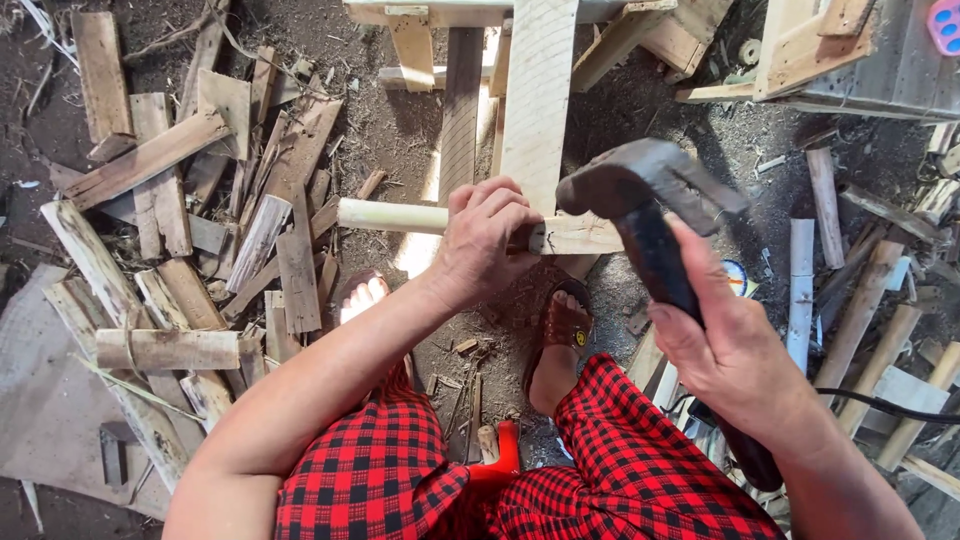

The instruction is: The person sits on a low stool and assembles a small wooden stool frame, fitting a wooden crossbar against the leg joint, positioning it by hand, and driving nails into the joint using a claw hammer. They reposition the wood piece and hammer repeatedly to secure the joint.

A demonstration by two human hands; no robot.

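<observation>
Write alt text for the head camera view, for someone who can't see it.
Seen from above, the right hand raises a claw hammer over a pale wooden strip gripped by the left hand. Scrap boards litter the dirt ground.

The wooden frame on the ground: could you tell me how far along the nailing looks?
Done: several pale slats already sit joined in the wooden frame. In hand: the left hand grips a crosswise strip against the upright plank, while the right hand holds the hammer raised above it. Left: this strip does not look fastened yet; no nail is visible.
</observation>
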